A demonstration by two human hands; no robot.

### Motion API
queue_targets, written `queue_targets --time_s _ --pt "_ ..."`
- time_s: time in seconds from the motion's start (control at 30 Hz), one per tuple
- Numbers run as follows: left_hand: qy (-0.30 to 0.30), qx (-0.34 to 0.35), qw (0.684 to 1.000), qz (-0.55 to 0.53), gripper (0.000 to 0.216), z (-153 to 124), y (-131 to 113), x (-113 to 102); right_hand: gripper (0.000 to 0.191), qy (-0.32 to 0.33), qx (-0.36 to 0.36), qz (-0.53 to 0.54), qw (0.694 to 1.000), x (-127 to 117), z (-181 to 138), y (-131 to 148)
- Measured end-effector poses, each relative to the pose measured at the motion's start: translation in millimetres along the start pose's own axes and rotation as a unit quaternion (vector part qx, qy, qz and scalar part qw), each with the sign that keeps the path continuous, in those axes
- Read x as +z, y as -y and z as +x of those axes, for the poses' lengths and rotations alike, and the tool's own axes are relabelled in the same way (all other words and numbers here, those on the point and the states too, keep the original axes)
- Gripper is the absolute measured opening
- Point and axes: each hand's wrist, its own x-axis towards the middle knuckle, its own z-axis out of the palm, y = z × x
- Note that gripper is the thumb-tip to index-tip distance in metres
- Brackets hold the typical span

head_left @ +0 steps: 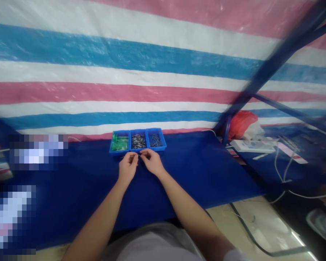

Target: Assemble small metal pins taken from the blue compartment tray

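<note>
Both hands rest on a dark blue table (195, 170), just in front of three small blue bins. My left hand (127, 167) and my right hand (152, 161) meet fingertip to fingertip, each pinched on a tiny part too small to name. The left bin (119, 142) holds green pieces. The middle bin (138, 140) and the right bin (155, 139) hold small dark metal pins or screws.
A striped pink, white and blue tarp (125, 72) hangs behind the table. At the right stand a blue metal frame (263, 72), a red bag (241, 123), a white power strip (251, 146) and cables (282, 166). Blurred patches cover the left edge.
</note>
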Motion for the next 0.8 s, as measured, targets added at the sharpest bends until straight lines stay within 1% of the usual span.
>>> queue_targets --time_s 0.1,0.23,0.37,0.53,0.67,0.8 --pt "0.001 0.010 1.000 -0.018 0.026 0.6 0.6 1.3 0.018 0.000 0.011 0.077 0.997 2.9 0.9 -1.0" --pt "-0.008 0.020 1.000 -0.007 0.023 0.8 -1.9 1.1 0.021 0.016 0.030 0.144 0.989 6.5 1.3 -3.6" --pt "-0.012 0.019 1.000 -0.009 0.023 0.4 -3.5 0.4 0.029 0.018 0.051 0.185 0.981 6.5 1.2 -4.4" --pt "0.004 0.020 0.999 -0.030 0.022 0.3 -1.8 0.3 0.043 0.019 0.075 0.222 0.972 4.8 1.0 -3.1" --pt "0.018 0.033 0.999 -0.019 0.022 -0.2 -1.2 0.8 0.040 0.013 0.087 0.232 0.969 4.7 1.4 -2.1" --pt "0.020 0.041 0.999 0.007 0.025 -0.8 -0.1 1.5 0.036 -0.009 0.098 0.241 0.966 5.2 2.1 -2.6"
